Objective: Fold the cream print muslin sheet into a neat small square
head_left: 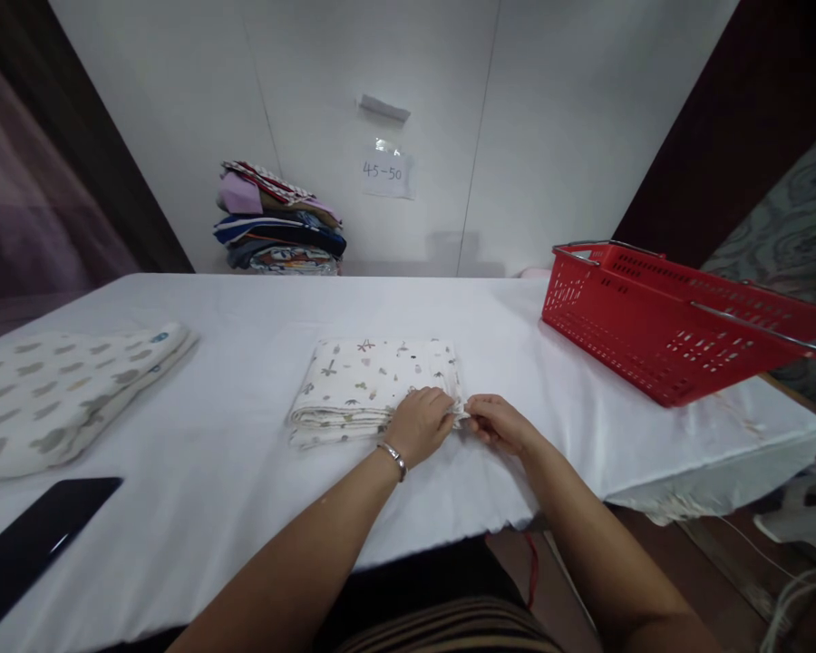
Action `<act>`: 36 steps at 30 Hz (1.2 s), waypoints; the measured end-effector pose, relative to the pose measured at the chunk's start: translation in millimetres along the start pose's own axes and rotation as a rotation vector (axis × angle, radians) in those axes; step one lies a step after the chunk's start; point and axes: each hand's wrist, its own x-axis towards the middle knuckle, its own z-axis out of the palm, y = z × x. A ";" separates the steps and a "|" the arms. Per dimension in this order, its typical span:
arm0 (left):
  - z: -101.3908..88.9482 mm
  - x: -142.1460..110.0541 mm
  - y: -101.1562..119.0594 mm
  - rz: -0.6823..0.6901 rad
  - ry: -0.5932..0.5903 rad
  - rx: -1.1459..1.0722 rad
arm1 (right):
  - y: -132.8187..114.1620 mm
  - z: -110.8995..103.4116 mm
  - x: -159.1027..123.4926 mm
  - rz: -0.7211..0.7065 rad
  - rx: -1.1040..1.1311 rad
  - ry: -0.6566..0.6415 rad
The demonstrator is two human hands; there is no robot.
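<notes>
A white blanket point(360, 376) with small printed figures lies folded in a thick rectangle in front of me. My left hand point(420, 422), with a silver bracelet at the wrist, rests on its near right corner with the fingers curled over the edge. Close beside it, my right hand point(496, 423) pinches the blanket's right corner between thumb and fingers. The fingertips of the left hand are partly hidden, and the cloth under them is covered.
A folded cloud-print blanket point(61, 390) lies at the left, with a black flat object point(41, 544) nearer me. A red basket point(680, 317) stands at the right on the white-covered table point(231, 508). Behind the table is a pile of folded clothes point(278, 227) against the wall.
</notes>
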 end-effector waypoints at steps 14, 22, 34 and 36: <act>-8.2 3.2 1.2 -0.143 0.108 -0.036 | -2.2 -3.2 -5.2 -0.126 -0.064 0.039; -10.4 2.0 -1.1 -0.172 0.132 -0.072 | 18.6 -0.6 -6.3 0.053 -0.425 0.113; -8.7 0.7 0.5 -0.078 0.046 -0.020 | 4.9 16.7 -5.7 -0.060 -0.070 0.216; -7.3 0.2 1.2 -0.053 0.014 0.007 | 4.5 15.3 -5.6 -0.058 -0.061 0.207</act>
